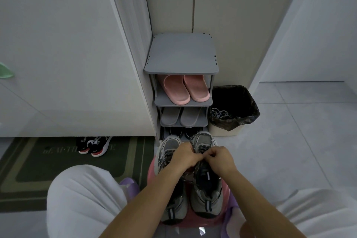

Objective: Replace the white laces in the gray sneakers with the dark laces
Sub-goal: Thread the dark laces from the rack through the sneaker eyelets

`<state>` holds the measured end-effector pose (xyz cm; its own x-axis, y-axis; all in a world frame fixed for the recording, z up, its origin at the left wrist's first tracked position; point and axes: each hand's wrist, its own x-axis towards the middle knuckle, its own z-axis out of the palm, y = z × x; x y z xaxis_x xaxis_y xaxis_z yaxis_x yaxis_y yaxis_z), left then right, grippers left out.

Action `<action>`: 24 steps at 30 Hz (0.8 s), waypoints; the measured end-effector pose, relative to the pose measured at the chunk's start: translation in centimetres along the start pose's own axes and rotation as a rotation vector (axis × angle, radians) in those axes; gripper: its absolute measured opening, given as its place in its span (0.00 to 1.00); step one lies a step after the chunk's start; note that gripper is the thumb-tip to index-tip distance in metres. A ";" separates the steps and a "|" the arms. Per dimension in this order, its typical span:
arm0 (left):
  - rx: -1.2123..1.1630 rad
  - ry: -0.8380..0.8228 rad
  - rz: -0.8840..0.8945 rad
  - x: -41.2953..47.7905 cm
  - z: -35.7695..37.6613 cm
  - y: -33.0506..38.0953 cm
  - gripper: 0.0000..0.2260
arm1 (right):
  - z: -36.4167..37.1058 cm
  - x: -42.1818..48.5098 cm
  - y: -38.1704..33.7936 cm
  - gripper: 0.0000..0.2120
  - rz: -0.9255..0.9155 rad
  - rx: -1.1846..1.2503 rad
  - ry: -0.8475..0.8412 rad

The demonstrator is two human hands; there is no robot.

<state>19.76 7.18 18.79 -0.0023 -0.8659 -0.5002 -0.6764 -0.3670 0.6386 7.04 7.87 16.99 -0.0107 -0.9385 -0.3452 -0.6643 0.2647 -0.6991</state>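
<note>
Two gray sneakers (204, 189) stand side by side on one pink stool (152, 168), lower centre of the frame. Two hands meet over the right-hand shoe: left hand (185, 157) and right hand (220, 158), fingers curled, pinching its dark lace (201, 149). Behind stand one gray shoe rack (181, 54), two pink slippers (185, 89) and two gray slippers (181, 117). The lettering on the one doormat (58, 160) is unreadable.

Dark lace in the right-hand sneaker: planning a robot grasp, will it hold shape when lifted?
Probably floppy: the dark lace zigzags across the right-hand sneaker. Likely light and thin, since the left hand and right hand seem to pinch it.
</note>
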 end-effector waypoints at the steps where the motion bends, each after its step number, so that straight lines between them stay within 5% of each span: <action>1: -0.001 0.007 -0.006 0.0 0.1 0.1 0.16 | 0.0 0.0 0.0 0.06 0.016 0.030 0.015; 12: -0.122 0.022 -0.017 -0.2 0.1 -0.2 0.14 | -6.3 -0.3 3.7 0.08 0.282 0.480 0.437; 20: -0.178 -0.021 0.062 -1.0 -0.1 -0.2 0.13 | -6.7 -1.1 3.8 0.12 0.157 -0.097 0.129; 24: -0.176 -0.040 0.083 -1.5 -0.4 0.0 0.13 | -4.5 -1.7 1.1 0.06 -0.117 -0.291 0.134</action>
<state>20.04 8.32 19.76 -0.0838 -0.8829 -0.4621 -0.5333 -0.3520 0.7692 2.95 8.78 19.60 -0.0075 -0.9847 -0.1740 -0.8519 0.0974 -0.5146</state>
